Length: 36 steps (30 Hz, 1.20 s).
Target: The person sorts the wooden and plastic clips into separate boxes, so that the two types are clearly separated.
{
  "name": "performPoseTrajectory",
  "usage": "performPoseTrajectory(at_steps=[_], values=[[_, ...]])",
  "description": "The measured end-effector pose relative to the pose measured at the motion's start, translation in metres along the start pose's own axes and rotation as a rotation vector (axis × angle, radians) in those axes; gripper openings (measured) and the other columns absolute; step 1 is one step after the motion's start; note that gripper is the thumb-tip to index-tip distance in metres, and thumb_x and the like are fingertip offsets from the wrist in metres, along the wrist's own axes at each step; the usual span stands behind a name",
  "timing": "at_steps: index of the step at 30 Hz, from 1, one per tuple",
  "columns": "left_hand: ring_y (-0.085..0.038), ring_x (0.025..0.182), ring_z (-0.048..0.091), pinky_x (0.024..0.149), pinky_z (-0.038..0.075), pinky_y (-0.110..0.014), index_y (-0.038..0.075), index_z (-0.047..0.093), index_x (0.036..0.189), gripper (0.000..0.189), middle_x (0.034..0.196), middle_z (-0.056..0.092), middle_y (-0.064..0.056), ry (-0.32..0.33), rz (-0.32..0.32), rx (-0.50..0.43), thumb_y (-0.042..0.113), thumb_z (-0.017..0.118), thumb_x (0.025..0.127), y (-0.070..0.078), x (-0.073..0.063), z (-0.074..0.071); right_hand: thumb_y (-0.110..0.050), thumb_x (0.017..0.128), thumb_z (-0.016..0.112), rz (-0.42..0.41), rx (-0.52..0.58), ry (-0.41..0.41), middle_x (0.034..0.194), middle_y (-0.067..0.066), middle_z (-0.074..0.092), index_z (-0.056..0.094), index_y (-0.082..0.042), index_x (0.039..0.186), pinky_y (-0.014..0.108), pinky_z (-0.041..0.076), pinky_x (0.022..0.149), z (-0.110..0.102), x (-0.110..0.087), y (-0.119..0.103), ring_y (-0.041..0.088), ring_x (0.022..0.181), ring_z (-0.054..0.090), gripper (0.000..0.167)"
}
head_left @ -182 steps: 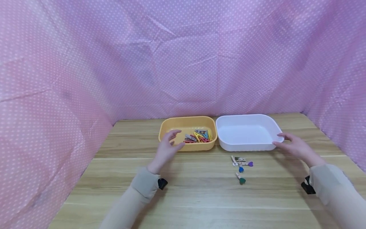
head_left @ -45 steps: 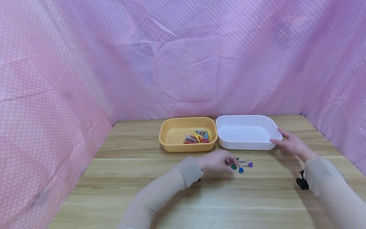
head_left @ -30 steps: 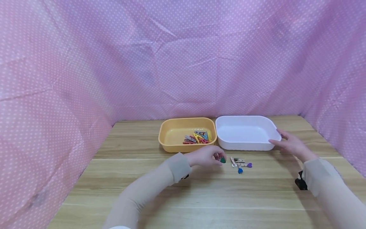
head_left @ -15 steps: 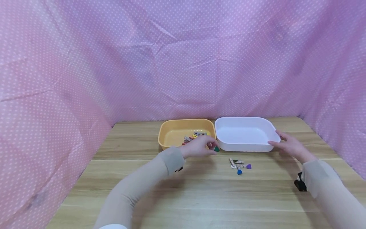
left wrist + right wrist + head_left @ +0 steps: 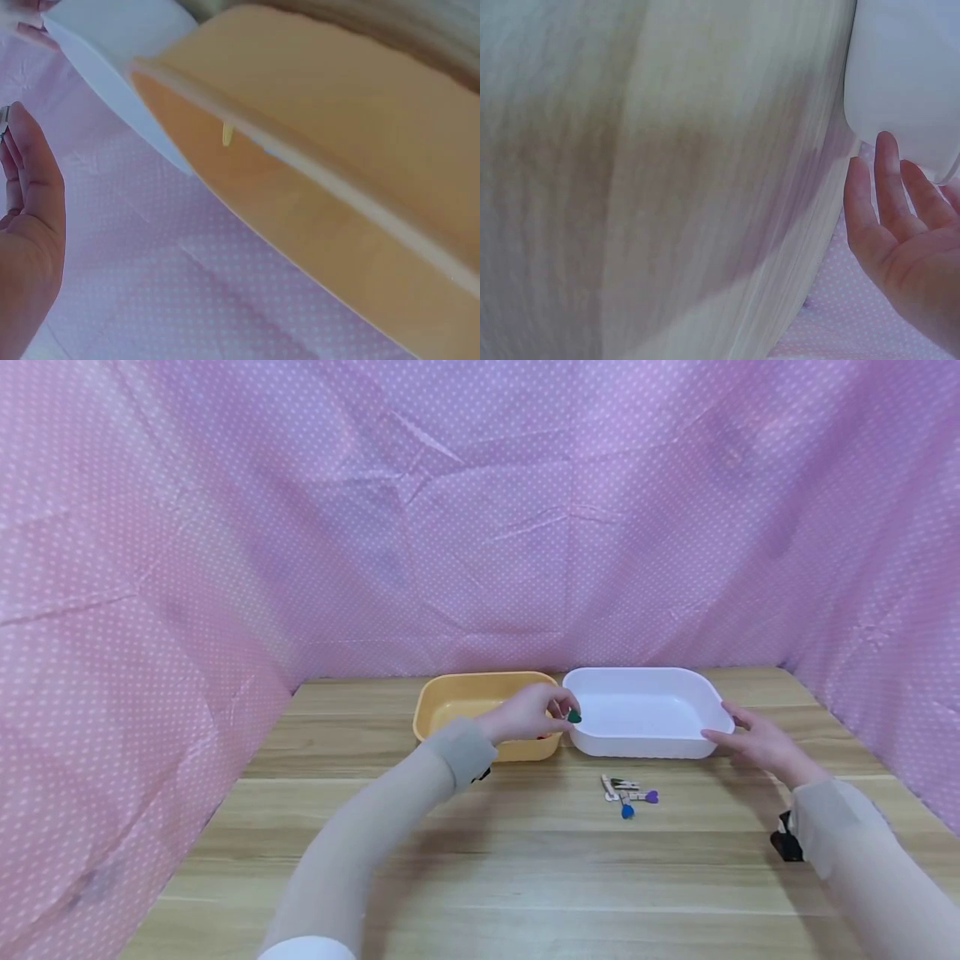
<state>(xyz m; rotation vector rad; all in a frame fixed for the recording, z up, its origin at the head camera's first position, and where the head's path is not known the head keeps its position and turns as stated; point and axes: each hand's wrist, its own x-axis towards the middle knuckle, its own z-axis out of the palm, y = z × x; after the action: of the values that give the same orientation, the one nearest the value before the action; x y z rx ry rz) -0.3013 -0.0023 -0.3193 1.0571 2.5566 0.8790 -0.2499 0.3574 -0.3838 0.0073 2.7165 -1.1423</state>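
Note:
My left hand (image 5: 528,712) pinches a small clothespin with a green heart (image 5: 574,717) over the place where the yellow tub (image 5: 527,751) and the white tub (image 5: 637,747) meet. In the left wrist view, only the tip of that clothespin (image 5: 4,120) shows at the fingertips. My right hand (image 5: 768,745) is at the right end of the white tub, its fingers extended against the wall, as the right wrist view also shows. On the table in front of the white tub lie several wooden clothespins, one with a blue heart (image 5: 627,811) and one with a purple heart (image 5: 652,797).
Plastic clothespins in the yellow tub are mostly hidden behind my left hand; a yellow one (image 5: 228,133) shows in the left wrist view. The wooden table (image 5: 570,885) extends toward me. A pink dotted cloth (image 5: 480,527) hangs behind and at both sides.
My left hand has gone from the yellow tub to the table, picked up the green-heart clothespin, and lifted it back toward the tubs. My right hand has stayed at the white tub.

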Motion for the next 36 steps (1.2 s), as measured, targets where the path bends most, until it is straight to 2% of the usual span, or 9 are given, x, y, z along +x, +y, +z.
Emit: performPoseTrajectory(at_steps=[2,5,8,15,28,36], values=[[-0.012,0.088,0.057,0.067,0.051,-0.018,0.012,0.066,0.104,0.016,0.094,0.061,-0.001,0.003,-0.013,-0.018,0.015,0.068,0.088,-0.001,0.004,-0.003,-0.040,0.096,0.053,-0.003,0.001,0.001,0.142,0.044,0.014,0.001,0.011,0.145,0.044,0.053,0.086,0.000,0.001,0.001,0.051,0.123,0.036,0.088],[-0.012,0.089,0.059,0.071,0.049,-0.017,0.009,0.065,0.106,0.018,0.095,0.060,-0.002,0.024,-0.007,-0.026,0.014,0.067,0.089,-0.001,0.011,-0.006,-0.039,0.096,0.053,-0.009,0.005,0.003,0.142,0.044,0.014,0.001,0.011,0.145,0.045,0.053,0.086,0.000,0.001,0.002,0.051,0.124,0.035,0.088],[-0.013,0.088,0.058,0.069,0.049,-0.018,0.008,0.065,0.107,0.018,0.096,0.059,-0.004,0.043,-0.020,-0.056,0.012,0.066,0.089,0.000,0.017,-0.009,-0.039,0.096,0.053,-0.010,0.011,0.001,0.142,0.044,0.014,0.001,0.011,0.145,0.045,0.053,0.086,0.000,0.001,0.003,0.052,0.124,0.035,0.087],[-0.013,0.088,0.057,0.071,0.049,-0.018,0.010,0.064,0.108,0.018,0.099,0.060,-0.003,0.061,-0.051,-0.057,0.014,0.065,0.090,0.006,0.032,-0.010,-0.041,0.096,0.053,-0.003,0.008,-0.005,0.142,0.044,0.012,0.000,0.011,0.145,0.044,0.053,0.085,0.000,0.000,0.001,0.052,0.123,0.036,0.089],[-0.014,0.090,0.056,0.072,0.048,-0.016,0.007,0.065,0.107,0.018,0.099,0.060,-0.006,0.065,-0.104,-0.062,0.008,0.065,0.089,0.007,0.055,0.005,-0.039,0.096,0.052,0.002,-0.009,-0.016,0.142,0.044,0.012,-0.001,0.011,0.145,0.047,0.052,0.087,-0.002,0.000,-0.003,0.053,0.124,0.034,0.088],[-0.011,0.088,0.055,0.071,0.046,-0.013,0.007,0.065,0.105,0.017,0.095,0.060,-0.004,0.056,-0.078,0.000,0.009,0.066,0.088,0.006,0.065,0.016,-0.040,0.095,0.054,-0.012,-0.021,-0.008,0.142,0.044,0.014,0.001,0.011,0.145,0.044,0.053,0.084,-0.002,0.000,-0.002,0.053,0.124,0.034,0.088]])
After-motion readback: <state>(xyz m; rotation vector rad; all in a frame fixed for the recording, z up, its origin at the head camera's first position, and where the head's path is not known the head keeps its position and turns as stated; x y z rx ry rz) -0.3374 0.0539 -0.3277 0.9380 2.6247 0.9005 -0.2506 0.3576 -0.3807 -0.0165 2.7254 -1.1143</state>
